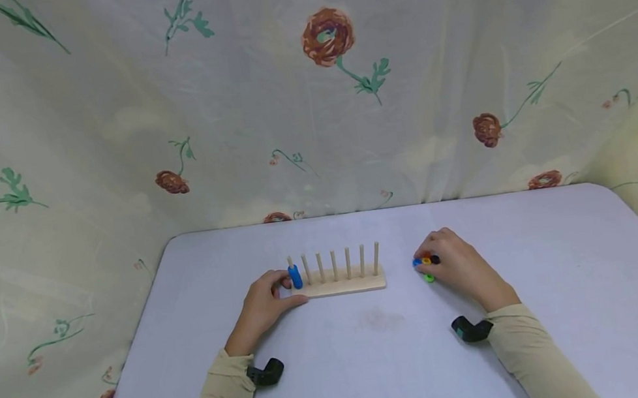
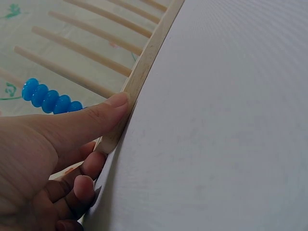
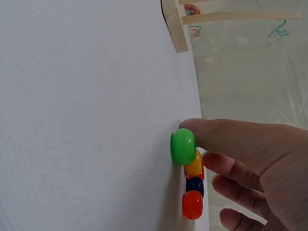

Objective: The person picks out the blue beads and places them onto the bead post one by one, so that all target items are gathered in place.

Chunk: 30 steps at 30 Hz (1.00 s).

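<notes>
A wooden peg rack (image 1: 341, 286) with a row of upright pegs stands on the table. Blue beads (image 2: 50, 101) are stacked on its leftmost peg. At that end my left hand (image 1: 264, 302) grips the base, thumb on the front edge and fingers behind. To the right of the rack, my right hand (image 1: 455, 263) is down among loose beads, with a blue bead (image 1: 417, 262) between thumb and forefinger. Close to the thumb lie a green bead (image 3: 183, 147), a yellow bead (image 3: 193, 164), a dark bead (image 3: 195, 186) and an orange-red bead (image 3: 192, 205). The hand partly hides the group.
A white cloth covers the table (image 1: 338, 367). Behind it hangs a floral curtain (image 1: 260, 100), which also runs along the sides. Each wrist wears a black camera, the left camera (image 1: 266, 372) and the right camera (image 1: 471, 329).
</notes>
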Available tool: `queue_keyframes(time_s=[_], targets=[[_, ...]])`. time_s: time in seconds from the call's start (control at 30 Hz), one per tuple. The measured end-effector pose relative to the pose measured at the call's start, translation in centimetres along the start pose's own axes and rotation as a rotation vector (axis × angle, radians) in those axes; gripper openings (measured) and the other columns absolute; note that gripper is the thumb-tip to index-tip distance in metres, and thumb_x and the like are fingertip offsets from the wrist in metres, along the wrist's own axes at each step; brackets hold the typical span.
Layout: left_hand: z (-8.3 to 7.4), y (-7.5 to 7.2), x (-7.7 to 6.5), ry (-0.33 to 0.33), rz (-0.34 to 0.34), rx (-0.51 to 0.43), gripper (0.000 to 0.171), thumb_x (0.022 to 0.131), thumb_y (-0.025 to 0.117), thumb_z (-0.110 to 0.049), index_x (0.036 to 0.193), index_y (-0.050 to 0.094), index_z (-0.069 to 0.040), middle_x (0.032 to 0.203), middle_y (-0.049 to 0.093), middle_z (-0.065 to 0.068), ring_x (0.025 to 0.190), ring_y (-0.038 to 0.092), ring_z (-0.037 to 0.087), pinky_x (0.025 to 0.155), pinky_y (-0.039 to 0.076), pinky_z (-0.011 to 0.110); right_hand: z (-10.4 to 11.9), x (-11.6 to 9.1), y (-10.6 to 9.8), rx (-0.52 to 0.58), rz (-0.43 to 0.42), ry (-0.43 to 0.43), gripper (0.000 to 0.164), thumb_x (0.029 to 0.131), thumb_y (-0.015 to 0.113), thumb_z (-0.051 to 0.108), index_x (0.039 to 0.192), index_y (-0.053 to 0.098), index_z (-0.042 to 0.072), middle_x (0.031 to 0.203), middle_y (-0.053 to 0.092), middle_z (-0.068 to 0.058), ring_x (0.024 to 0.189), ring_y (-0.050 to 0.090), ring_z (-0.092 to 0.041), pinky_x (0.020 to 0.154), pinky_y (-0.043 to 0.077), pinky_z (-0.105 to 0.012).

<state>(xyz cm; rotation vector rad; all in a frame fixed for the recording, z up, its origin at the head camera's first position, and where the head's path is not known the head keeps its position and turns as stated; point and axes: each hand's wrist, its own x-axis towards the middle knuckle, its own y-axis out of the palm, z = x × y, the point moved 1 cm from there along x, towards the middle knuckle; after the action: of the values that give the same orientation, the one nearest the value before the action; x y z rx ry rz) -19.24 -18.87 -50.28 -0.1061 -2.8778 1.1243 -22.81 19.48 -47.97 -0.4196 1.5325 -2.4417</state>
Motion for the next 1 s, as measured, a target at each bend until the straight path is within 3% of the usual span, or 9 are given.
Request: queue_keyframes(time_s=[0.6, 1.0], targets=[[0.1, 0.1, 0.0, 0.015, -0.005, 0.007, 0.037, 0.078, 0.092, -0.026, 0.102, 0.070, -0.009, 0.088, 0.061, 0.002, 0.069, 0.044, 0.012, 0.060, 0.035, 0.023, 0.8, -0.2, -0.8, 0.050, -0.040, 0.081, 0.025, 0.094, 0.077, 0.022, 0.117, 0.077, 0.013, 0.119, 0.071, -0.012, 0.114, 0.064, -0.032, 0.099, 0.052, -0.056], [0.2, 0.1, 0.1, 0.009, -0.001, 0.003, 0.036, 0.078, 0.092, -0.027, 0.100, 0.070, -0.010, 0.088, 0.061, 0.001, 0.070, 0.045, 0.012, 0.061, 0.035, 0.023, 1.4, -0.2, -1.2, 0.090, -0.119, -0.011, 0.023, 0.091, 0.080, 0.019, 0.113, 0.079, 0.013, 0.111, 0.074, -0.009, 0.109, 0.065, -0.029, 0.094, 0.054, -0.054]])
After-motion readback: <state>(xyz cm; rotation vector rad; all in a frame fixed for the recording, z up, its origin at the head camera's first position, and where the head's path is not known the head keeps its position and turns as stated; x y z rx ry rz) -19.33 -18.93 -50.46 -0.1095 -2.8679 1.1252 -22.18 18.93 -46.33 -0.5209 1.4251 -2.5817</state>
